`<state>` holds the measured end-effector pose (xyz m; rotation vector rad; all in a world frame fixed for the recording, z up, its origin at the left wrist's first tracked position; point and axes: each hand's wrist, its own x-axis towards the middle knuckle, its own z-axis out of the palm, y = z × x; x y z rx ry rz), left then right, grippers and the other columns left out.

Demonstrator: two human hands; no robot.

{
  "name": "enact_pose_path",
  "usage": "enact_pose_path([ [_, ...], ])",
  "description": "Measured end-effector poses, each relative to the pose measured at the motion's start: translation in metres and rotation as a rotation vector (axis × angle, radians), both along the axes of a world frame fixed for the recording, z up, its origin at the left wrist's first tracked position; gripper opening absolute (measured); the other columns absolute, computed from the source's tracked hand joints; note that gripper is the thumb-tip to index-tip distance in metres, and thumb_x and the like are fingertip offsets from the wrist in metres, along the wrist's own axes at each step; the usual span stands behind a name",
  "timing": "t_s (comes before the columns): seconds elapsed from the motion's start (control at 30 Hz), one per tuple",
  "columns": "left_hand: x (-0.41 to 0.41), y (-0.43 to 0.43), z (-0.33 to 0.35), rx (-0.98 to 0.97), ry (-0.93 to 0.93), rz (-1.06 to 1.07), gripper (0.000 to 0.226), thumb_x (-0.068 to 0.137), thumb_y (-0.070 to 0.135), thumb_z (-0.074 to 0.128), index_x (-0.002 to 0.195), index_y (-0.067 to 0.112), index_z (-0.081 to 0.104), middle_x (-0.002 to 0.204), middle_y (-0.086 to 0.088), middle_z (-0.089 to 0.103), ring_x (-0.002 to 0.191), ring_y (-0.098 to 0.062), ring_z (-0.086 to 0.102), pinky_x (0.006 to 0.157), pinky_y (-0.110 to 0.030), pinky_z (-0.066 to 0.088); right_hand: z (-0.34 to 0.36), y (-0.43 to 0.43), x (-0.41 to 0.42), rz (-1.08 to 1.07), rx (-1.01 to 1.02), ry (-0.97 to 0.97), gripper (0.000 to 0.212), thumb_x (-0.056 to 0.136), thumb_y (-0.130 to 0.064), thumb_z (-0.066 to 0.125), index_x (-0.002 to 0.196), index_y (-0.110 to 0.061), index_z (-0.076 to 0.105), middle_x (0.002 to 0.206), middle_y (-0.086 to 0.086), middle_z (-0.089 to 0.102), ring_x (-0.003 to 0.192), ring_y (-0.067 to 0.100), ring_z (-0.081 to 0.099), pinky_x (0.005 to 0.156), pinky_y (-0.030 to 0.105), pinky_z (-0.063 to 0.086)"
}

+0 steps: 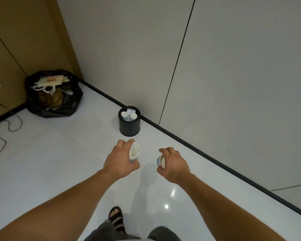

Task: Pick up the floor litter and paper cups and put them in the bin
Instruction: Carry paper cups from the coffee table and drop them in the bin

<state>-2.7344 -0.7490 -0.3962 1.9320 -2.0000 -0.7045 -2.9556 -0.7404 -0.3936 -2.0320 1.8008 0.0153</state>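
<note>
Paper cup (135, 151) clamped in left grip (119, 160) — second cup (161, 160) clamped in right grip (174, 164), near bin (129, 128).

arms: bare forearms (73, 202); foot: black strapped sandal (117, 220); legs: grey legwear (101, 231)

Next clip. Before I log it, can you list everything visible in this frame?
Paper cups: 2, white, left cup and right cup, one gripped in each hand.
Bin: 1, black, on the floor by the skirting, with white cups and paper inside.
Rubbish bag: 1, black, in the corner, with a paper bag on top.
Cable: 1, grey, on the floor at left.
Sandalled foot: 1, black sandal, bottom centre.
Hands: 2, left hand and right hand.
</note>
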Motion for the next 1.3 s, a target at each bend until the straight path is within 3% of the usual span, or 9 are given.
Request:
enact_pose_path([
  [0.17,0.04,-0.106,0.004,-0.023,-0.073,-0.024,0.081,0.075,0.044,0.07,0.143,0.029,0.029,0.129,0.001,0.04,0.112,-0.021,0.048,0.088,-0.033,0.049,-0.002,-0.089,0.04,-0.018,-0.018,-0.034,0.069,0.084,-0.043,0.06,0.145,-0.027,0.032,0.142,-0.002,0.038,0.122,0.023,0.043,0.096,0.034,0.048],
  [0.73,0.086,-0.426,-0.03,0.03,-0.042,0.003,0.081,0.081,0.027,0.071,0.147,0.027,0.025,0.138,-0.002,0.033,0.119,-0.02,0.043,0.091,-0.028,0.045,-0.044,-0.426,0.091,0.033,0.075,-0.056,0.072,0.086,-0.045,0.062,0.147,-0.023,0.029,0.142,0.002,0.039,0.124,0.023,0.042,0.1,0.034,0.045],
  [0.93,0.122,-0.535,-0.094,0.106,-0.009,-0.133,0.079,0.082,0.027,0.071,0.145,0.036,0.025,0.14,-0.003,0.028,0.122,-0.024,0.042,0.087,-0.027,0.048,-0.092,-0.508,0.134,-0.117,0.152,-0.073,0.068,0.085,-0.042,0.06,0.145,-0.026,0.032,0.139,-0.001,0.04,0.121,0.021,0.043,0.096,0.032,0.046],
  [1.3,0.161,-0.681,-0.252,0.203,-0.034,-0.342,0.075,0.082,0.026,0.07,0.145,0.029,0.03,0.141,-0.005,0.028,0.126,-0.026,0.038,0.092,-0.031,0.048,-0.246,-0.616,0.18,-0.506,0.197,-0.137,0.067,0.084,-0.04,0.066,0.142,-0.027,0.036,0.138,-0.002,0.044,0.118,0.019,0.046,0.091,0.03,0.046],
])
